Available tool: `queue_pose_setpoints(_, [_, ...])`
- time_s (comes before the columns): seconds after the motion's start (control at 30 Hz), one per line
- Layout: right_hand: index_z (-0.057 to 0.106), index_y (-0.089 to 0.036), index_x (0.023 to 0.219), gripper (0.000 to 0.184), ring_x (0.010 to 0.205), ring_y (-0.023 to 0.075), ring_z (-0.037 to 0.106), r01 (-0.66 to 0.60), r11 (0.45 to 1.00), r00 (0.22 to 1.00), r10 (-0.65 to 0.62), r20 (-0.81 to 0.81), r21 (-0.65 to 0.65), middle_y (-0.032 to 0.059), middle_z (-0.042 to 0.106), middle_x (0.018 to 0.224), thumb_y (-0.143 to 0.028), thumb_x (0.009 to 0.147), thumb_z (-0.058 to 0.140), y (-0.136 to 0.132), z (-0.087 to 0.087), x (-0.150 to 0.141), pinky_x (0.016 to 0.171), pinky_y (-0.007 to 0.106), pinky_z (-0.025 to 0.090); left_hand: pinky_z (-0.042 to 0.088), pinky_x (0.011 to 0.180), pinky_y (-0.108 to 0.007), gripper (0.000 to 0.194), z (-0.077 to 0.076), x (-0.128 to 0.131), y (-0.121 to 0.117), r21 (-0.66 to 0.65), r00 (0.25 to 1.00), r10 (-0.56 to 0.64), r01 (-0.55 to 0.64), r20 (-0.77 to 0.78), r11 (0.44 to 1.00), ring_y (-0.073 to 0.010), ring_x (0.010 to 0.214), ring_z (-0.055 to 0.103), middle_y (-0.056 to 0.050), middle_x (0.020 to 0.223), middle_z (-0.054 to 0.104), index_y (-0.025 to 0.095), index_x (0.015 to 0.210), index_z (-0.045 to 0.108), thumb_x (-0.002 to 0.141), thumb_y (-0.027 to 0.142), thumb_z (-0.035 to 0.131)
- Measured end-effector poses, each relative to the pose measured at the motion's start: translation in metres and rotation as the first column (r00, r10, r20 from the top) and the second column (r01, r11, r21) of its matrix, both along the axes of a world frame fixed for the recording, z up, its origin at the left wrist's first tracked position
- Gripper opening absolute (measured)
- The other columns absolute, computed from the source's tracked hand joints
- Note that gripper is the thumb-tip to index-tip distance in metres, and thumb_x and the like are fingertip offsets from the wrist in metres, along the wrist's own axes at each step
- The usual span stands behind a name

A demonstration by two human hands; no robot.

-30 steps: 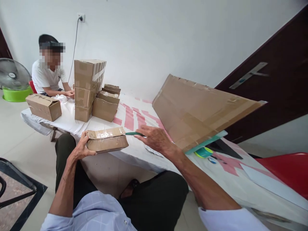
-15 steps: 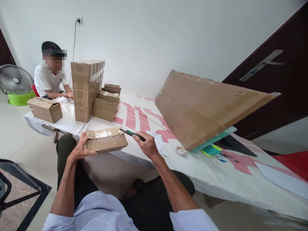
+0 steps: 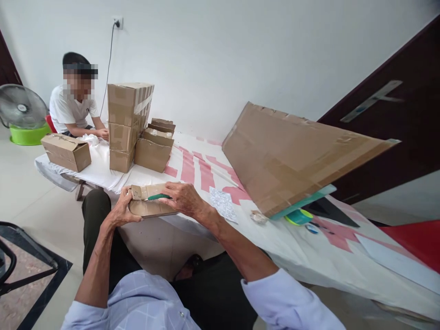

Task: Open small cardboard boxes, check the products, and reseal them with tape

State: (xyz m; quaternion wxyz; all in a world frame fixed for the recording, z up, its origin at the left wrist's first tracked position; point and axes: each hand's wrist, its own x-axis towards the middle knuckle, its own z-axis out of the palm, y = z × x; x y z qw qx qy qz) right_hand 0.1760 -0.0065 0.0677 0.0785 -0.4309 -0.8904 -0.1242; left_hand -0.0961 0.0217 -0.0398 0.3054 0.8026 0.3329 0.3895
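Note:
A small flat cardboard box point(image 3: 153, 208), with clear tape along its top, is held tilted at the table's near edge. My left hand point(image 3: 120, 210) is closed around its left end, thumb above and fingers below. In my right hand point(image 3: 184, 198) is a green utility knife point(image 3: 158, 196), pointing left across the box's taped top. The knife's tip rests at or just over the tape; whether it cuts in, I cannot tell. My right hand covers the far right part of the box.
Stacked cardboard boxes point(image 3: 122, 107) stand beyond the box, with open boxes point(image 3: 153, 155) beside them and one box point(image 3: 65, 151) further left. A co-worker point(image 3: 77, 110) sits behind. A large cardboard sheet point(image 3: 295, 156), a tape roll point(image 3: 299, 217) and patterned paper point(image 3: 222, 205) are right.
My right hand has moved left with the utility knife, from the box's right end to over its middle. My left hand keeps its grip on the box.

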Motion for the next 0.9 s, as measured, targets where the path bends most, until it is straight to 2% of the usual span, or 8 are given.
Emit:
queue_pose_setpoints(0.13, [0.078,-0.021,0.103,0.026,0.086,0.0164,0.067,0.062,0.998,0.992,-0.06,0.112,-0.016,0.0072,0.075,0.101,-0.042,0.106,0.063,-0.004,0.007,-0.007,0.064,0.026,0.037,0.035,0.127,-0.056,0.084,0.002,0.001,-0.001,-0.004,1.0,0.001,-0.001,-0.023,1.0,-0.0373,0.142,0.038,-0.013,0.14,0.04,0.02,0.136,0.061,0.062,0.036,0.096])
queue_pose_setpoints(0.33, [0.078,-0.02,0.104,0.028,0.09,0.018,0.069,0.153,0.987,0.974,-0.143,0.177,-0.042,0.0079,0.075,0.105,-0.043,0.106,0.063,-0.016,0.019,0.005,0.062,0.025,0.034,0.036,0.126,-0.053,0.075,0.005,0.009,-0.002,0.002,0.999,-0.026,0.026,-0.019,1.0,-0.0371,0.14,0.039,-0.013,0.139,0.043,0.02,0.13,0.066,0.063,0.037,0.095])
queue_pose_setpoints(0.57, [0.08,-0.022,0.105,0.023,0.091,0.0186,0.069,0.14,0.99,0.98,-0.134,0.149,-0.034,0.0085,0.075,0.106,-0.04,0.104,0.066,-0.015,0.012,-0.004,0.066,0.025,0.038,0.038,0.124,-0.052,0.072,0.008,0.011,-0.004,0.003,0.999,-0.008,0.009,-0.034,1.0,-0.037,0.139,0.041,-0.013,0.136,0.046,0.02,0.128,0.065,0.062,0.03,0.093])
queue_pose_setpoints(0.73, [0.079,-0.021,0.103,0.025,0.087,0.0186,0.069,0.163,0.987,0.978,-0.16,0.131,-0.013,0.0088,0.076,0.103,-0.041,0.105,0.065,-0.022,0.013,0.016,0.061,0.026,0.035,0.039,0.124,-0.05,0.072,0.008,0.016,-0.004,0.0,0.999,-0.012,0.012,-0.031,1.0,-0.0363,0.139,0.043,-0.013,0.139,0.044,0.02,0.125,0.065,0.06,0.028,0.093])
queue_pose_setpoints(0.9, [0.08,-0.022,0.107,0.026,0.083,0.018,0.068,0.244,0.97,0.954,-0.24,0.179,0.002,0.0093,0.075,0.106,-0.041,0.106,0.062,-0.026,0.021,0.032,0.059,0.027,0.033,0.038,0.124,-0.053,0.073,0.006,0.019,0.002,0.012,1.0,-0.019,0.019,0.002,1.0,-0.0371,0.139,0.041,-0.013,0.138,0.043,0.02,0.124,0.065,0.059,0.036,0.095])
